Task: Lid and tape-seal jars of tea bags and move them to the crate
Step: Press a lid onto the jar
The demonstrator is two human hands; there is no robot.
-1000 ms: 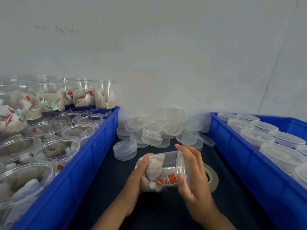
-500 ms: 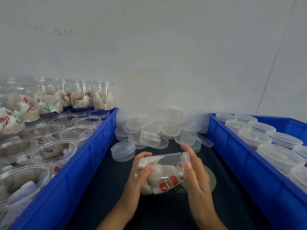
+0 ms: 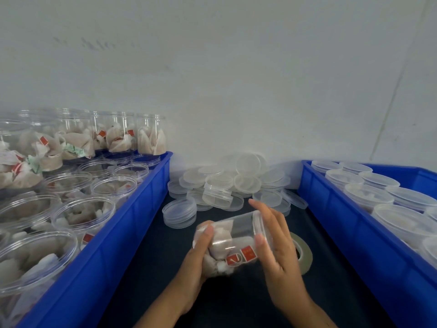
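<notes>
I see the left hand [image 3: 197, 253] curled round the base of a clear jar [image 3: 233, 242] lying on its side over the dark table [image 3: 151, 263] — thumb on top. The right hand [image 3: 275, 247] wraps the lidded end at 3 o'clock, fingers spread across the lid [image 3: 260, 229]. A tape roll [image 3: 303, 253] is half hidden behind that hand. Loose lids [image 3: 236, 183] pile at 12 o'clock; blue crates [image 3: 350, 235] flank both sides — their near ends cut off.

The right hand [image 3: 279, 252] hides most of the tape roll [image 3: 305, 255].
</notes>
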